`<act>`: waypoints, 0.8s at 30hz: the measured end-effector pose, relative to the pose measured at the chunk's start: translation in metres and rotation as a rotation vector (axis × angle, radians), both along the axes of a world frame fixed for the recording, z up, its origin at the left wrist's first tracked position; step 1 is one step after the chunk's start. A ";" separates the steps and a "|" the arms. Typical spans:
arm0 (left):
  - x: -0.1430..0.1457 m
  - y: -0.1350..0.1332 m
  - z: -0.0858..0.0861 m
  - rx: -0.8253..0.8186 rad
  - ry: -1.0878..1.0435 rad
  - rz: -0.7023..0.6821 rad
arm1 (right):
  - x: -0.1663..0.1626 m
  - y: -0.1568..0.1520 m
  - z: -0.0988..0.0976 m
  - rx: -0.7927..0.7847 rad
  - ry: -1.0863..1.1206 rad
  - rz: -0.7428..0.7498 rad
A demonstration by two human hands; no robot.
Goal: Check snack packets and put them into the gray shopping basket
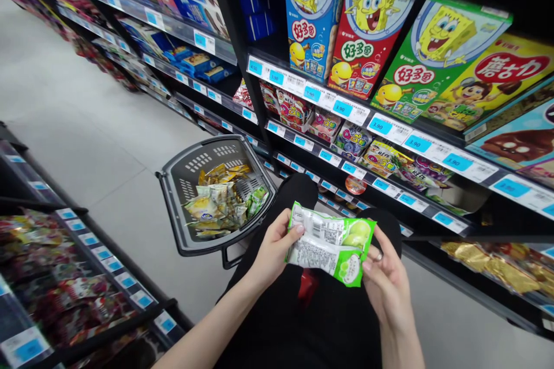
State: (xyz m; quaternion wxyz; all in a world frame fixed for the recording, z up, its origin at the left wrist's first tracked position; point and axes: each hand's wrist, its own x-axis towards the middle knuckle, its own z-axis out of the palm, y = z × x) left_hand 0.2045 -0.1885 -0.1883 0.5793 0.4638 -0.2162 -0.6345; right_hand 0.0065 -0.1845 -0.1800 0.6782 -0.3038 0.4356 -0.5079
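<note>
Green packet [331,247] lies long axis left-to-right in my remote view, ends pinched by left hand [276,242] and right hand [386,271], basket [184,170] leftward, nearer the left hand.

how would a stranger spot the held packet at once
Find the grey basket on the floor, then look right of it for a left hand and right hand. Between them is a green-and-white packet printed with green fruit; unlike the packets heaped in the basket, it is held at both ends.
</note>
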 end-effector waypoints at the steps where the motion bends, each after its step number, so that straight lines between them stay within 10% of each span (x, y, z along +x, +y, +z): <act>1: 0.000 0.000 0.000 0.001 0.000 0.007 | 0.000 0.001 -0.001 0.005 -0.016 -0.001; 24: -0.002 0.000 0.001 0.015 0.029 0.023 | 0.000 0.007 0.000 -0.089 0.121 0.023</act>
